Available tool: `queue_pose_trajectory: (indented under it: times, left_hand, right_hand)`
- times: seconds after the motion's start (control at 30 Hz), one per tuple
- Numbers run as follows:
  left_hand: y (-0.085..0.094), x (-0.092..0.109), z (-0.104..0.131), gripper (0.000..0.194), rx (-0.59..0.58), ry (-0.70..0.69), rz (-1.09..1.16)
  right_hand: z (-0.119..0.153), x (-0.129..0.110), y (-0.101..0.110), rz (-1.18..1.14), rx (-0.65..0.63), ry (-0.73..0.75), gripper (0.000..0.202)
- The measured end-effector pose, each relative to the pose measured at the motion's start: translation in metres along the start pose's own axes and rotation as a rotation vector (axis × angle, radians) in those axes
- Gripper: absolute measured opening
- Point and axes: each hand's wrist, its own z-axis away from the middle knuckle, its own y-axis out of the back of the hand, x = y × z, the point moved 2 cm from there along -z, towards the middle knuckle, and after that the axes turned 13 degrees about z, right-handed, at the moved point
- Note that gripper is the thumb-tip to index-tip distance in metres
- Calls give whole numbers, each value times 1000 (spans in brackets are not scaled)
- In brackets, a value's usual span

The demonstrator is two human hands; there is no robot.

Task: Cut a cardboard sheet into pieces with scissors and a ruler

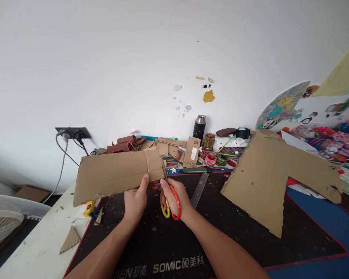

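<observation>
Gripping a long brown cardboard strip point(113, 172) near one end, the left hand point(136, 199) apparently steadies it against red-and-yellow-handled metal scissors point(178, 208) the right hand point(184, 197) grasps.

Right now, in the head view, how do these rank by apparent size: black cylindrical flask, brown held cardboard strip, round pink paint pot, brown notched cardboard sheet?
Notched sheet
Held strip
Flask
Paint pot

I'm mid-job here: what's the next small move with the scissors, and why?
Probably one short, careful snip: close the scissors in the right grip at the right-hand end of the cardboard piece, while the left grip steadies it. The blades lie at that end, pointing away from the body, and the left thumb presses the cardboard close by.
</observation>
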Motion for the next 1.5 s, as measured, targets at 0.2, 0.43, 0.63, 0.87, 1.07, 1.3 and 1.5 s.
queue_pose_trajectory:
  times: [0.2,0.43,0.63,0.87,1.07,1.3,1.5]
  left_hand:
    - [1,-2,0,36,11,17,7]
    - [1,-3,-1,38,31,12,-28]
    - [3,-6,-1,40,-6,11,-26]
    - [8,-2,-5,38,-12,-28,-69]
    - [3,4,-3,37,-11,27,7]
    - [4,5,-5,39,-48,11,-44]
    - [6,1,-8,37,-68,50,-11]
  right_hand:
    - [-1,7,-5,0,27,20,60]
    - [-2,10,-9,-31,47,0,60]
    - [-3,9,-7,-67,-5,17,61]
    - [-4,3,4,-5,-57,57,62]
    - [-5,2,8,-13,-73,19,64]
    - [-4,5,6,-23,-61,5,65]
    - [-3,4,5,9,-56,-2,66]
